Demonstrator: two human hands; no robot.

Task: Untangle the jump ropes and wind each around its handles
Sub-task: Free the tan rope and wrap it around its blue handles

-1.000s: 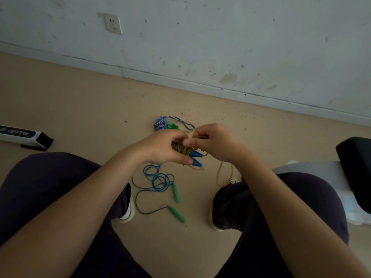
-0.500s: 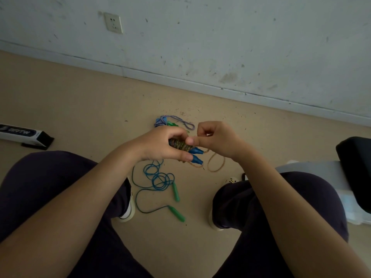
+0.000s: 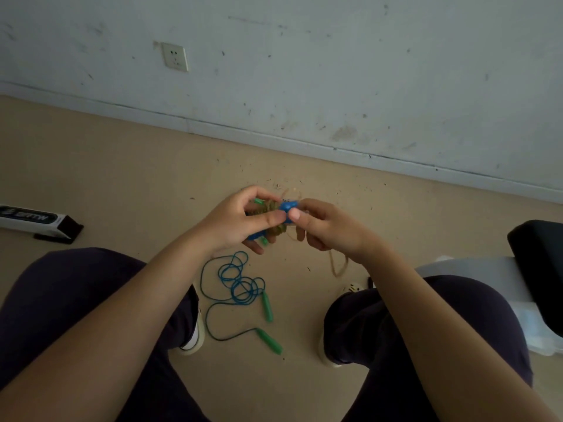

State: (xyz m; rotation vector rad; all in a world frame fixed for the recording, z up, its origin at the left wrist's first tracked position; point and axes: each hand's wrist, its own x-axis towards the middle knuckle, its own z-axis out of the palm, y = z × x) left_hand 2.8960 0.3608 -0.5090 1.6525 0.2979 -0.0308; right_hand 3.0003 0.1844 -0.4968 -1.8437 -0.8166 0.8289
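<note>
Beige flooring (image 3: 122,178), littered with small dark specks, is seen running up to a scuffed white wall that carries a white socket plate (image 3: 174,57).

Above the floor, between the knees, a tan corded jump rope with blue plastic handles (image 3: 278,219) is held in both hands. The left hand (image 3: 240,222) is clenched round the paired handles and the cord already wound on them. The right hand (image 3: 323,226) is pinched on the tan cord just beside the blue handle end, thumb to thumb with the left. A short tan tail (image 3: 338,263) is seen hanging below the right hand, so this winding is judged nearly complete, with only the last turns and a tuck outstanding.

On the floor below the hands a blue corded jump rope with green plastic handles (image 3: 240,284) lies in loose coils, both handles free and apart. It appears separated from the others but not wound; that step is judged outstanding.

A green tip (image 3: 259,201) shows behind the left fingers; what it belongs to cannot be told.

A black-and-white box (image 3: 36,220) lies at the left.
</note>
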